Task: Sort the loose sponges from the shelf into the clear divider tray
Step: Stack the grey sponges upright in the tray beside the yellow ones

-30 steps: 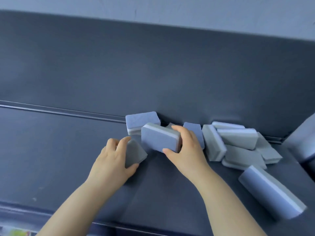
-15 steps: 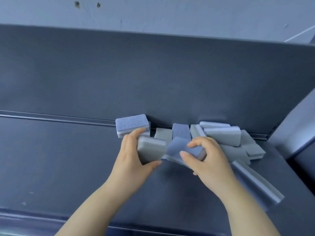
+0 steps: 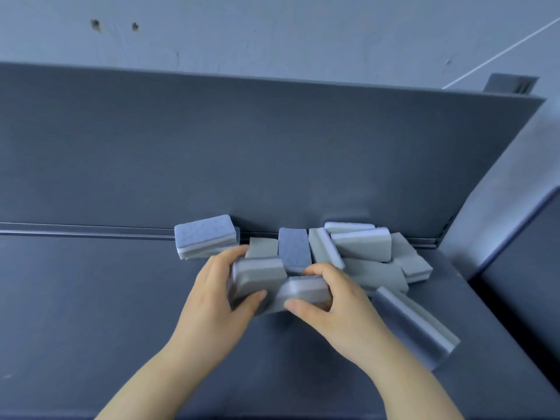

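Note:
My left hand (image 3: 216, 301) grips a grey sponge (image 3: 260, 275) with a darker blue top edge, fingers over its far side and thumb on the near face. My right hand (image 3: 336, 304) grips a second grey-blue sponge (image 3: 306, 291), which touches the first one. Both sponges are held just above the dark shelf (image 3: 91, 313). Behind them a pile of several loose sponges (image 3: 360, 248) lies against the shelf's back panel. A blue-topped sponge (image 3: 206, 236) sits at the pile's left end. No clear divider tray is in view.
A long sponge (image 3: 415, 324) lies tilted at the right, near my right wrist. The shelf's back panel (image 3: 242, 153) rises behind the pile, and a side wall (image 3: 500, 207) closes the right end. A grey wall (image 3: 272, 31) shows above.
Both hands have drawn closer together and nearer to me, each keeping its sponge. The two held sponges now touch. The view has tilted upward a little.

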### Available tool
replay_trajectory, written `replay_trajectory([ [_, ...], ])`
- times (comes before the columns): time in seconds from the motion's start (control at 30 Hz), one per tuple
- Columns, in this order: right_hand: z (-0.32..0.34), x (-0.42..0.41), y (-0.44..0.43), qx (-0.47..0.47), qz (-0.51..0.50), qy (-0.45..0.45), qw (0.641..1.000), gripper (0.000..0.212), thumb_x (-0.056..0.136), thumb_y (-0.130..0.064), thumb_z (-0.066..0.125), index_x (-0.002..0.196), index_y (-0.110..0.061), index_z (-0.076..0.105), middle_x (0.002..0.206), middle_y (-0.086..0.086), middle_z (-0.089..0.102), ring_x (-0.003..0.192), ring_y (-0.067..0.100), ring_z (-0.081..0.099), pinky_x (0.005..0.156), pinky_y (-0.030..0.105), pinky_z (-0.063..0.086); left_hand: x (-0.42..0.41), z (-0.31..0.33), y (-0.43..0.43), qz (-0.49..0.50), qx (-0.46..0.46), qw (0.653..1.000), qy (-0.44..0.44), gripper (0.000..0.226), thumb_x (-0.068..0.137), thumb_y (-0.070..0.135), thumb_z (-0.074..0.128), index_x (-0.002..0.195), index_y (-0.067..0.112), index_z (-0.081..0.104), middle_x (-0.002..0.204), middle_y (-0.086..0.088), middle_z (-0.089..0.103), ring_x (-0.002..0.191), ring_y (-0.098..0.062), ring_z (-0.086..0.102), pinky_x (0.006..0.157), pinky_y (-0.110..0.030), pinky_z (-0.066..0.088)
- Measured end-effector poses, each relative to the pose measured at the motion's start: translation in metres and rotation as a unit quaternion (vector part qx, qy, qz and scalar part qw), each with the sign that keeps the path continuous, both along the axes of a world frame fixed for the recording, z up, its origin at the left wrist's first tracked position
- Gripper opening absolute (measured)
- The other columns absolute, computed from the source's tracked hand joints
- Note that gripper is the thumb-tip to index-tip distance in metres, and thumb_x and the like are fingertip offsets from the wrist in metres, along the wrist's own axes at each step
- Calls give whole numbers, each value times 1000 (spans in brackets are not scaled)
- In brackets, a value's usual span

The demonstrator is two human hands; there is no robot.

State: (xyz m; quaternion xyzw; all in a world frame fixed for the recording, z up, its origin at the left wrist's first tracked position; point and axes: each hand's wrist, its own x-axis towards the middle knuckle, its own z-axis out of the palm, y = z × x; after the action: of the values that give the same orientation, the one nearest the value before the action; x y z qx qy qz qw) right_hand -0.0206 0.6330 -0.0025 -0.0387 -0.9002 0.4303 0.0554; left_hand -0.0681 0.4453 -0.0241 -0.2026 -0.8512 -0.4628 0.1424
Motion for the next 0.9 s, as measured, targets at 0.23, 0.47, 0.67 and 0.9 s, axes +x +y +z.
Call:
replay_trajectory([
  [0.23,-14,-6,-3,26,-7,71,997,30,78,-47,64,101,-41,46,99,-23,50,95,-6,45,75,10,38,1,5,-5,5,-85,996,18,45,77,37,69,112,47,43,107,34,43,99,12,43,73,-6,37],
  [0.47,-25,-2,-12,-3,-2,132,991,42,76,-33,71,103,-51,45,104,-30,48,99,-6,47,77,11,42,9,7,-26,29,-88,996,13,49,74,28,74,100,52,41,108,34,42,98,9,46,78,1,32],
  [0.67,-18,4,-53,9,-14,204,979,33,72,-42,72,99,-39,53,102,-27,52,95,2,49,77,14,41,27,13,-81,75,-111,989,69,49,74,25,73,115,40,50,106,24,42,95,6,47,77,-1,33],
  [0.9,1,12,-178,-20,73,231,970,32,72,-39,71,93,-47,48,106,-28,51,98,-5,49,80,3,34,79,21,-209,182,-103,975,77,37,73,25,73,104,33,54,109,28,47,94,16,46,76,2,30],
])
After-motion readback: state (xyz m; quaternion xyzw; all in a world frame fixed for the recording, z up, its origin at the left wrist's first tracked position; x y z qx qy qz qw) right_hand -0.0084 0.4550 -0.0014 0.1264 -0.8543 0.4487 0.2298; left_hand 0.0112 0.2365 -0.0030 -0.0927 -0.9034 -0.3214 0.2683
